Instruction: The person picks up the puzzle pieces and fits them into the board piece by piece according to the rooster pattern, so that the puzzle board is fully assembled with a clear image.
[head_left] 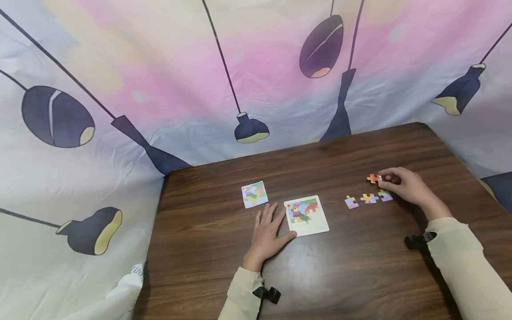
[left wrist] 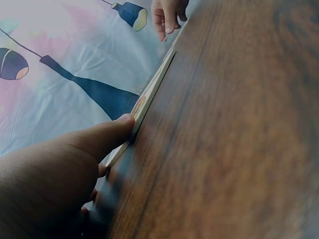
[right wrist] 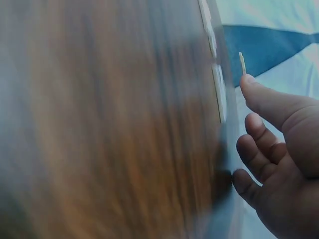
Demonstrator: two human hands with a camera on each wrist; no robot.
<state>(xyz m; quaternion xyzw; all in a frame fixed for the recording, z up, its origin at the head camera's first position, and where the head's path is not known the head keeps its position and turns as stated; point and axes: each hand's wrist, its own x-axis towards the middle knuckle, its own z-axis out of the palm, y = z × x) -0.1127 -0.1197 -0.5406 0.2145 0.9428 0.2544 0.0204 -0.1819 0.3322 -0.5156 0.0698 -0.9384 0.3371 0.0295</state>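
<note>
A puzzle board point(head_left: 318, 224), white-framed and partly filled with a colourful rooster picture, lies on the table. My left hand point(head_left: 267, 234) rests at its left side with fingers spread, the thumb touching the lower left corner. From the left wrist, that thumb point(left wrist: 117, 130) lies on the edge of the board point(left wrist: 158, 74). Raised over the table on the right, my right hand point(head_left: 409, 186) pinches an orange puzzle piece point(head_left: 374, 178) between thumb and forefinger. In the right wrist view this puzzle piece point(right wrist: 242, 62) shows edge-on above the thumb tip.
Loose puzzle pieces point(head_left: 351, 202) lie in a row between the board and my right hand, some touching or overlapping. A small picture card point(head_left: 254, 194) with a paler rooster lies beyond my left hand. A printed cloth point(head_left: 180, 89) hangs around the brown wooden table point(head_left: 320, 284).
</note>
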